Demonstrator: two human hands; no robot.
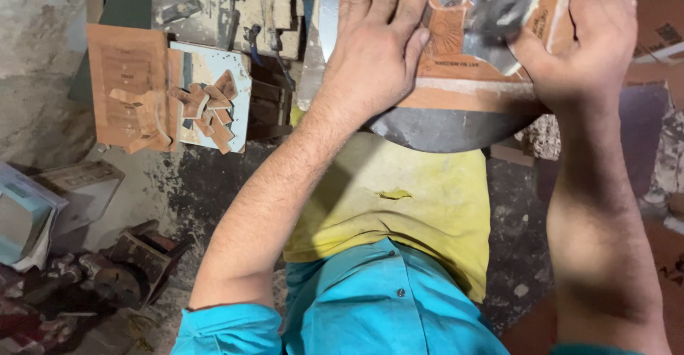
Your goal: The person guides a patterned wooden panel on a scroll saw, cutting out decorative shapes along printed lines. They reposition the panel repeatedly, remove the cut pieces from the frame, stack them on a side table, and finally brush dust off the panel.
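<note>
- My left hand (377, 49) lies flat, fingers spread, palm down on the wooden board (456, 63); it presses, it does not grip.
- My right hand (595, 38) is likewise open and flat, pressing the board's right part beside a dark grey machine part (499, 6) at the top edge of view.
- The board rests on a round metal plate (442, 131), whose curved near edge shows just below the board. The board covers most of the plate between my two hands.
- The board's long axis runs left to right, across my body; its near long edge faces me. A carved sun-like pattern (447, 34) shows between my hands.
- To do this step well, I judge: keep both palms flat, press evenly on both sides so the board does not tilt or skid, and keep fingertips away from the machine part.
- Left of the plate, a pale tray (239, 77) carries small cut wooden pieces (214, 109), next to a brown carved panel (125, 84).
- My yellow apron (406, 198) hangs beneath the plate.
</note>
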